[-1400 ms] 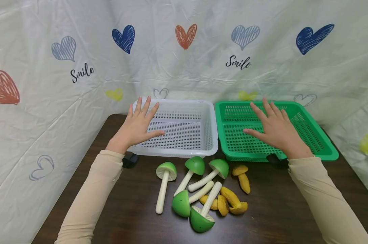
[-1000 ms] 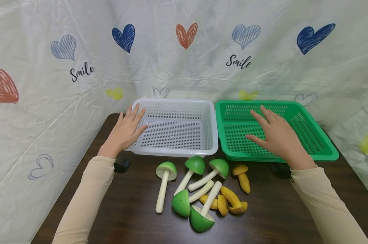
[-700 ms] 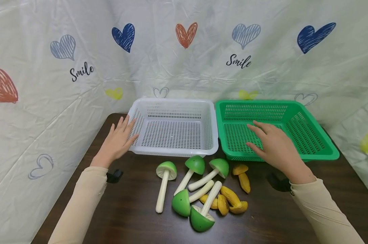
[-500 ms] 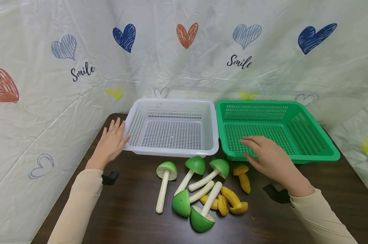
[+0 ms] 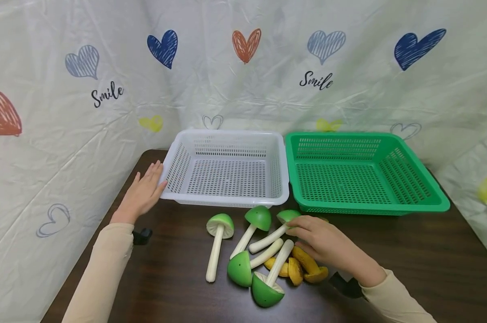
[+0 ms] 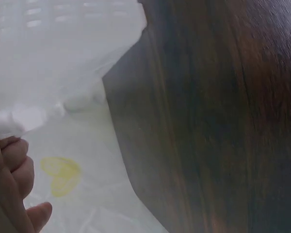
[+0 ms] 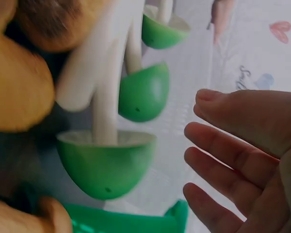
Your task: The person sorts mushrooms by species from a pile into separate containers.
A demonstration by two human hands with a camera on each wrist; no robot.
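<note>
My left hand [image 5: 140,196] lies along the left side of the white basket [image 5: 227,200], fingers straight; the left wrist view shows its fingers close to the rim, and whether they touch it I cannot tell. Over the right part of a mushroom pile hovers my right hand [image 5: 328,246], fingers slightly bent. Nearest it is a green-capped mushroom [image 5: 287,216] with a white stem, partly covered by the fingers. The right wrist view shows a gap between the fingers and that green-capped mushroom [image 7: 106,167]. A small yellow mushroom is mostly hidden beneath this hand.
A green basket [image 5: 372,209] stands right of the white one, both holding nothing. Several other green-capped mushrooms [image 5: 239,269] and yellow mushrooms [image 5: 308,264] lie in front on the dark wooden table [image 5: 174,287]. A white cloth with hearts [image 5: 211,80] hangs behind.
Both hands have come down from above the baskets. The left hand has moved left to the white basket's side; the right has moved left and nearer, over the mushrooms. The mushrooms stay put.
</note>
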